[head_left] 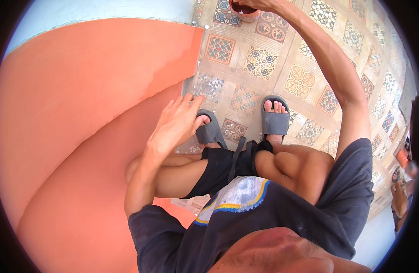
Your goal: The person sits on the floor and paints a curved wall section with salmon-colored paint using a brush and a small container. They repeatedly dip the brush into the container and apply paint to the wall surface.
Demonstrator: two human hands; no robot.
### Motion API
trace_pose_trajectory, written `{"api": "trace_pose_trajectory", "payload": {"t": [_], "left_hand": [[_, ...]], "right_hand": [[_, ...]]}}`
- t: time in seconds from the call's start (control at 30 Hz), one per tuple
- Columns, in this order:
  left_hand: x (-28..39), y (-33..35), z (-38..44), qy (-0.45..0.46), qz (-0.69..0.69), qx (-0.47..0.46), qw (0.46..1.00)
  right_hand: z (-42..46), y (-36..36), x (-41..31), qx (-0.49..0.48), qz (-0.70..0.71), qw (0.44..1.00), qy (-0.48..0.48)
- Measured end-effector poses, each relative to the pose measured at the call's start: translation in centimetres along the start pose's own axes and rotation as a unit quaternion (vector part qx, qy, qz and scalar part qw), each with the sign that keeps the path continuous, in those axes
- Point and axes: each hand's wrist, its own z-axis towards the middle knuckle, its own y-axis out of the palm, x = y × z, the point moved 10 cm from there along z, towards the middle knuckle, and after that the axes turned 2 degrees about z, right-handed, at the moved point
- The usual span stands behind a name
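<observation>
My left hand (177,117) is held out in front of the orange wall (93,78), back up, fingers loosely apart, with nothing visible in it. It lies over the view of my left slide sandal (209,131); whether it touches the wall is unclear. At the top edge, my right hand (252,2) reaches over a reddish round container (248,16) with a dark red inside. The picture's edge cuts off part of that hand, so its grip is hidden. A darker patch with an uneven edge (175,68) marks the wall near its corner.
Patterned tile floor (243,99) spreads ahead and to the right. My right slide sandal (276,123) rests on it. Beyond the orange part runs a light blue surface (110,8). Part of another person (400,198) shows blurred at the far right rim.
</observation>
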Motion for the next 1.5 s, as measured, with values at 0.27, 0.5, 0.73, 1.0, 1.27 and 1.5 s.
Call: {"api": "trace_pose_trajectory", "payload": {"t": [0.27, 0.5, 0.73, 1.0, 1.27, 1.5], "left_hand": [[-0.9, 0.0, -0.6, -0.016, -0.001, 0.000, 1.000], [-1.4, -0.1, -1.3, -0.015, 0.008, 0.010, 1.000], [-0.8, -0.9, -1.5, 0.022, -0.044, 0.059, 0.997], [1.6, 2.4, 3.5, 0.065, -0.111, -0.033, 0.991], [-4.8, 4.2, 25.7, -0.099, -0.342, 0.271, 0.894], [-4.3, 1.9, 34.1, 0.172, -0.592, 0.442, 0.651]], "right_hand": [[-0.4, -1.6, -0.7, -0.044, -0.023, 0.999, 0.016], [-1.3, -5.8, -1.5, 0.000, 0.079, 0.997, 0.005], [-1.7, -6.2, -2.3, 0.045, 0.099, 0.993, 0.036], [-2.7, -6.0, 2.0, 0.076, 0.077, 0.961, 0.254], [-2.7, -5.8, 1.8, 0.045, 0.130, 0.963, 0.230], [-2.2, -5.1, -3.2, -0.003, 0.089, 0.995, -0.043]]}}
